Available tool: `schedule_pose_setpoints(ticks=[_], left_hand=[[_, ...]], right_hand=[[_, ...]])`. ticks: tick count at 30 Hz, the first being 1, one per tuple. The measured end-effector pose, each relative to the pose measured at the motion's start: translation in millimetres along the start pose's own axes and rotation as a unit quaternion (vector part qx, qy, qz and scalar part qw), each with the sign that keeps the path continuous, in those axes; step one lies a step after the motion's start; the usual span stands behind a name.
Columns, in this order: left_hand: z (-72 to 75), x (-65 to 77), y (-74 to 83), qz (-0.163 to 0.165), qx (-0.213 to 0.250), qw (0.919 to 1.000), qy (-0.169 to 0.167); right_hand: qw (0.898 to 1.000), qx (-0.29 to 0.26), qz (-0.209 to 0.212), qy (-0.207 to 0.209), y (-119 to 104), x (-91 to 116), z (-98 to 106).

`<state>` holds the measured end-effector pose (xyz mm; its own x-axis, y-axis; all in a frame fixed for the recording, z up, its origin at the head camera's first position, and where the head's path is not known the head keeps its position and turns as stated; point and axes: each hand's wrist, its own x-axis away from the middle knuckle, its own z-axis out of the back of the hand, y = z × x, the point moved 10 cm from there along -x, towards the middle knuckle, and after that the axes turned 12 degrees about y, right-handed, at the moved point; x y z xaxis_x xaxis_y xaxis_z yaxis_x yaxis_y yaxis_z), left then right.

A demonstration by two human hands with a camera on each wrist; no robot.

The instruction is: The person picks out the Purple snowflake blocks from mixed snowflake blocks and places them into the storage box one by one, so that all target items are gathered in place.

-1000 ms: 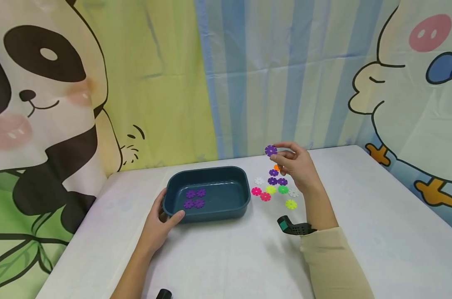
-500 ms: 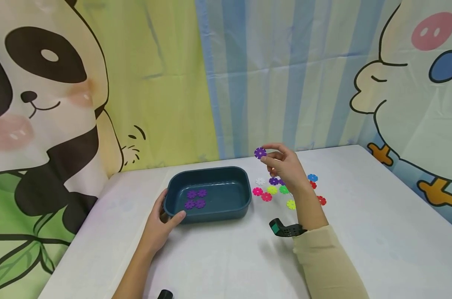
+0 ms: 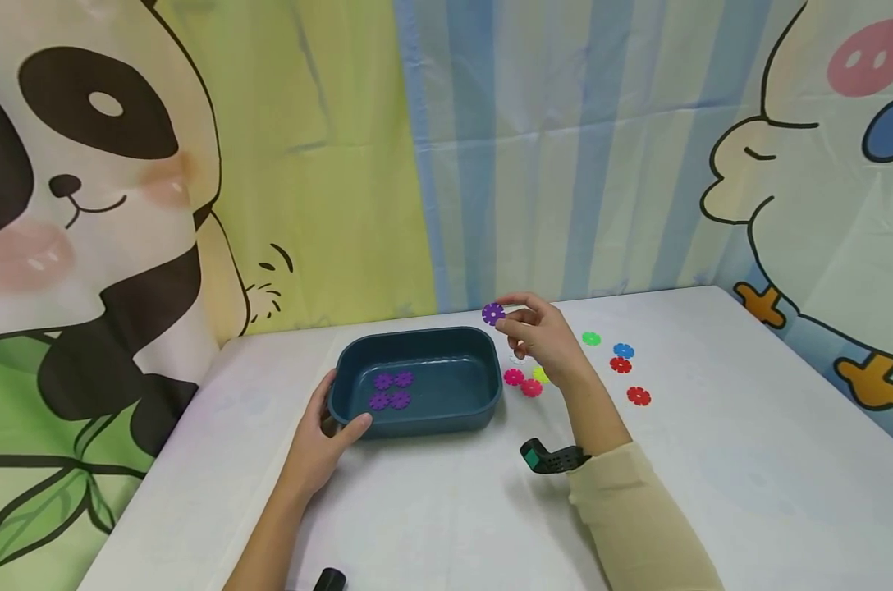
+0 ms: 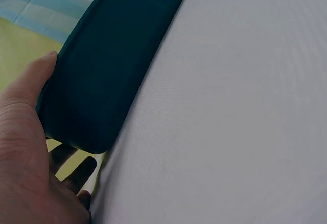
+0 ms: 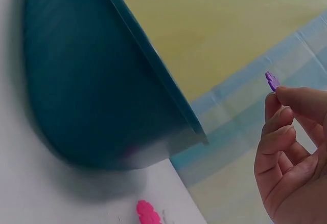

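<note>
A dark teal plastic tub point(image 3: 432, 423) stands on the white table, with several purple snowflake discs point(image 3: 400, 400) lying flat in its left half. My left hand point(image 3: 315, 450) grips the tub's left end, thumb at the front rim; the left wrist view shows its other fingers around the end wall. Up beyond the tub's back right corner, my right hand point(image 3: 546, 338) pinches one purple snowflake disc point(image 3: 493, 313) between thumb and forefinger. In the right wrist view that disc point(image 5: 272, 81) appears nearly edge-on at the fingertips, apart from the tub.
Loose discs lie right of the tub: pink point(image 3: 531, 387), yellow point(image 3: 540, 374), green point(image 3: 591, 338), blue point(image 3: 624, 350) and red point(image 3: 638, 396). My right forearm hides part of this area. A black object point(image 3: 331, 579) shows at the bottom edge. Printed curtains hang behind the table.
My right hand has moved left and slightly down toward the tub with the purple disc, uncovering red, blue and green discs on the right. The left hand keeps its grip on the tub.
</note>
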<state>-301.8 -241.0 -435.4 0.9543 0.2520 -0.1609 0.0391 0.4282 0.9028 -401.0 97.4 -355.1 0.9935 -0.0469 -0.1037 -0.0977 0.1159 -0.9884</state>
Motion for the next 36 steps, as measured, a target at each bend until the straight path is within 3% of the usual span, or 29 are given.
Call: schedule_pose_setpoints(ticks=[19, 36], left_hand=[[-0.4, 0.3, -0.4, -0.001, 0.002, 1.0, 0.001], [0.2, 0.4, -1.5, 0.0, 0.014, 0.9999, 0.003]], right_hand=[[0.999, 0.014, -0.017, -0.049, 0, 7, -42], [0.993, -0.008, -0.032, -0.117, 4, 12, -82]])
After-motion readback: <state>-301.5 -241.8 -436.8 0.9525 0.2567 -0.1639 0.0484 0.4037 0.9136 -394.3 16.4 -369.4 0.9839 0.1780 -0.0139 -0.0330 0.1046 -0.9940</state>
